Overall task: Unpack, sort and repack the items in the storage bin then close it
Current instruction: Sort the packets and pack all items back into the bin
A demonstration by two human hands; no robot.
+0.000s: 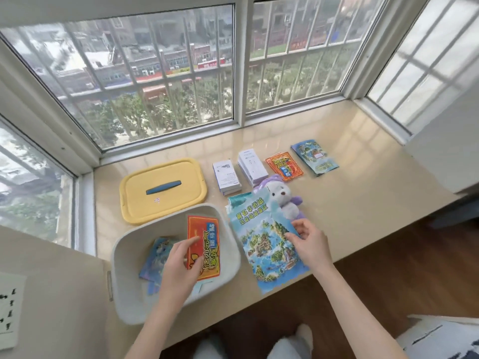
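The white storage bin (pixel 124 255) stands open at the sill's front left, its yellow lid (pixel 163 189) lying flat behind it. My left hand (pixel 178 265) holds an orange packet (pixel 204 237) over the bin, thumb on its face. A blue booklet (pixel 158 252) lies in the bin below. My right hand (pixel 308 242) pinches the right edge of a large blue map brochure (pixel 264 239) lying right of the bin. A white and purple plush toy (pixel 282 200) rests behind the brochure.
Two stacks of white boxes (pixel 226 176) (pixel 252 165), a pile of orange packets (pixel 283 165) and a pile of blue brochures (pixel 313 156) sit in a row on the beige window sill (pixel 363 193). Window frames enclose the sill. Wooden floor lies below right.
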